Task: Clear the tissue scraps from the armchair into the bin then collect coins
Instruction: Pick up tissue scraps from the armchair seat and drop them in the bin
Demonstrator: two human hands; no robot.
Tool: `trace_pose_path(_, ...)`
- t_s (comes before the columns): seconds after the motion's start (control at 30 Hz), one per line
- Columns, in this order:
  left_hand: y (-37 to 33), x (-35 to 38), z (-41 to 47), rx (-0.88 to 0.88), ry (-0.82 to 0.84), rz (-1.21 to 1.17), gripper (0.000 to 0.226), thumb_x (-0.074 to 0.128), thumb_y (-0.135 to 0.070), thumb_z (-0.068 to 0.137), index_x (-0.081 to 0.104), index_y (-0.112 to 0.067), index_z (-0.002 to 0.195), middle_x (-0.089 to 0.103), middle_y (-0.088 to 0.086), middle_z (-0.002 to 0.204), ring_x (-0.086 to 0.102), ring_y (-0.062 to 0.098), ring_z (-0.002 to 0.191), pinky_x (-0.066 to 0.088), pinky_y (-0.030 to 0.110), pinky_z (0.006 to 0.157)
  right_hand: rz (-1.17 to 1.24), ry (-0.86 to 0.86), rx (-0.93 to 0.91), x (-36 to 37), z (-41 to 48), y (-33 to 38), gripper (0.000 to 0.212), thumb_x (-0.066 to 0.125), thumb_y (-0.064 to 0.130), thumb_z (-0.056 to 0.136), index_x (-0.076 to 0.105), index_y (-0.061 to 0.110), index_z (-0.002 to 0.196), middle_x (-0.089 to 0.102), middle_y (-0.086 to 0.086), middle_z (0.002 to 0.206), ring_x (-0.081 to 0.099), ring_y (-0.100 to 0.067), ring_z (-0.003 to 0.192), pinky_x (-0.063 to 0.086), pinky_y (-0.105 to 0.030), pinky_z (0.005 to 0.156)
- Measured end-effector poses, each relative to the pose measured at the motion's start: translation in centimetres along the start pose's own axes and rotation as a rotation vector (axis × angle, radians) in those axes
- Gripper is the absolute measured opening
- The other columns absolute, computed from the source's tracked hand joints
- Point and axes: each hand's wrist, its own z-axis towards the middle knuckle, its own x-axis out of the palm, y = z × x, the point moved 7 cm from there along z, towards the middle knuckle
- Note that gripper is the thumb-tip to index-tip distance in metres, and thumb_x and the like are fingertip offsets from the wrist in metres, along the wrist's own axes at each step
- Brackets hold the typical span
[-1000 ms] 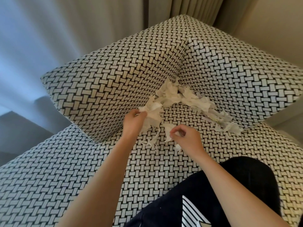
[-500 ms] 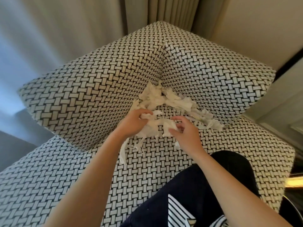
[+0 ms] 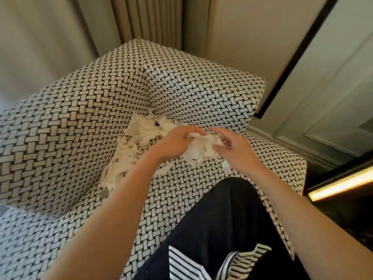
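So both hands are buried in the mess here: the left hand (image 3: pixel 173 144) has its grip clamped on a wad of white torn tissue scraps (image 3: pixel 199 148), and the right hand (image 3: pixel 234 150) is curled round the other side of the same wad, thumb and fingers pressing on it, so the two hands nearly meet over it. The rest of the scraps sit in a loose heap back in the corner of the black-and-white basket-weave upholstered armchair (image 3: pixel 80 138), with a ragged strip trailing down along the crease where the left arm panel meets the seat. Near the bottom of that strip there's a small round greyish thing (image 3: pixel 104 193) in the crease, maybe a coin, too blurry to tell. The person's knee in dark navy trousers (image 3: pixel 218 223) is up on the seat cushion, with a striped black-and-white hem below it. Beige pleated curtains (image 3: pixel 149 19) hang right behind the chair, and a pale panelled wall with a black frame edge (image 3: pixel 292 63) is just to the right, plus a glowing warm light strip (image 3: pixel 341 184) lower down.
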Motion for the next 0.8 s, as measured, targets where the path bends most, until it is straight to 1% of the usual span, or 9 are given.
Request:
trace_pose_path(0.07, -2.2, 1.3, 1.1, 0.05, 0.036, -0.002, 0.033, 0.037, -0.006, 0.097, 0.057, -0.017, 0.122, 0.05, -0.005, 0.13, 0.042, 0.003, 0.111, 0.035, 0.015, 0.095, -0.027, -0.043, 0.009, -2.0, -0.4, -0.8, 0.039, 0.059, 0.009, 0.09, 0.058, 0.026, 0.125, 0.06, 0.008, 0.106, 0.051, 0.006, 0.083, 0.041, -0.005, 0.063)
trace_pose_path(0.13, -4.7, 3.2, 2.2, 0.091, 0.067, -0.045, 0.028, 0.042, -0.012, 0.097, 0.058, -0.013, 0.119, 0.055, -0.008, 0.111, 0.048, 0.001, 0.091, 0.036, 0.007, 0.073, -0.037, -0.113, 0.028, -4.5, -1.1, -2.0, 0.035, 0.06, 0.012, 0.09, 0.061, 0.025, 0.122, 0.061, 0.009, 0.111, 0.052, 0.005, 0.089, 0.039, -0.006, 0.067)
trace_pose_path(0.17, -5.5, 3.9, 2.6, 0.093, 0.074, -0.078, 0.027, 0.043, -0.014, 0.097, 0.059, -0.012, 0.119, 0.055, -0.011, 0.102, 0.048, -0.001, 0.083, 0.035, 0.01, 0.07, -0.042, -0.142, 0.035, -5.5, -1.5, -2.4, 0.033, 0.061, 0.013, 0.09, 0.062, 0.025, 0.121, 0.062, 0.011, 0.111, 0.052, 0.006, 0.09, 0.039, -0.005, 0.069)
trace_pose_path(0.23, -6.9, 6.0, 3.7, 0.092, 0.094, -0.128, 0.028, 0.044, -0.017, 0.097, 0.057, -0.017, 0.122, 0.051, -0.015, 0.095, 0.048, -0.001, 0.085, 0.036, 0.016, 0.071, -0.07, -0.205, 0.064, -7.9, -2.6, -3.6, 0.031, 0.062, 0.015, 0.089, 0.063, 0.025, 0.118, 0.06, 0.015, 0.107, 0.053, 0.006, 0.091, 0.037, -0.005, 0.072)
trace_pose_path(0.3, -8.3, 8.4, 4.8, 0.097, 0.126, -0.161, 0.029, 0.045, -0.019, 0.097, 0.055, -0.022, 0.125, 0.049, -0.017, 0.096, 0.05, 0.002, 0.09, 0.037, 0.016, 0.071, -0.104, -0.275, 0.103, -10.5, -4.1, -5.1, 0.03, 0.063, 0.016, 0.088, 0.064, 0.022, 0.117, 0.059, 0.016, 0.106, 0.055, -0.002, 0.096, 0.036, -0.008, 0.078)
trace_pose_path(0.37, -9.8, 11.1, 5.7, 0.118, 0.159, -0.207, 0.027, 0.048, -0.018, 0.096, 0.057, -0.021, 0.121, 0.051, -0.019, 0.094, 0.049, -0.002, 0.087, 0.038, 0.015, 0.071, -0.13, -0.335, 0.155, -12.9, -5.9, -6.9, 0.029, 0.063, 0.017, 0.088, 0.064, 0.019, 0.117, 0.06, 0.014, 0.106, 0.054, -0.004, 0.1, 0.038, -0.013, 0.084)
trace_pose_path(0.5, -11.6, 17.0, 7.4, 0.096, 0.205, -0.281, 0.031, 0.054, -0.018, 0.093, 0.058, -0.021, 0.124, 0.053, -0.01, 0.104, 0.052, 0.01, 0.101, 0.044, 0.021, 0.08, -0.163, -0.414, 0.291, -16.5, -10.1, -10.8, 0.029, 0.063, 0.019, 0.089, 0.063, 0.02, 0.118, 0.058, 0.014, 0.107, 0.053, -0.005, 0.101, 0.038, -0.015, 0.085)
trace_pose_path(0.67, -12.9, 25.0, 7.5, -0.036, 0.311, -0.479, 0.032, 0.057, -0.012, 0.091, 0.054, -0.023, 0.122, 0.054, -0.005, 0.106, 0.056, 0.019, 0.107, 0.052, 0.038, 0.092, -0.133, -0.532, 0.471, -19.9, -16.0, -15.5, 0.026, 0.061, 0.019, 0.09, 0.062, 0.019, 0.116, 0.059, 0.01, 0.107, 0.051, -0.004, 0.099, 0.033, -0.005, 0.075)
trace_pose_path(0.8, -12.1, 30.0, 7.5, -0.174, 0.364, -0.549, 0.04, 0.059, -0.009, 0.089, 0.052, -0.02, 0.127, 0.056, 0.007, 0.122, 0.057, 0.023, 0.11, 0.05, 0.042, 0.095, -0.137, -0.567, 0.552, -21.1, -19.7, -18.3, 0.027, 0.06, 0.02, 0.091, 0.061, 0.017, 0.118, 0.06, 0.006, 0.11, 0.053, -0.008, 0.101, 0.036, -0.018, 0.082)
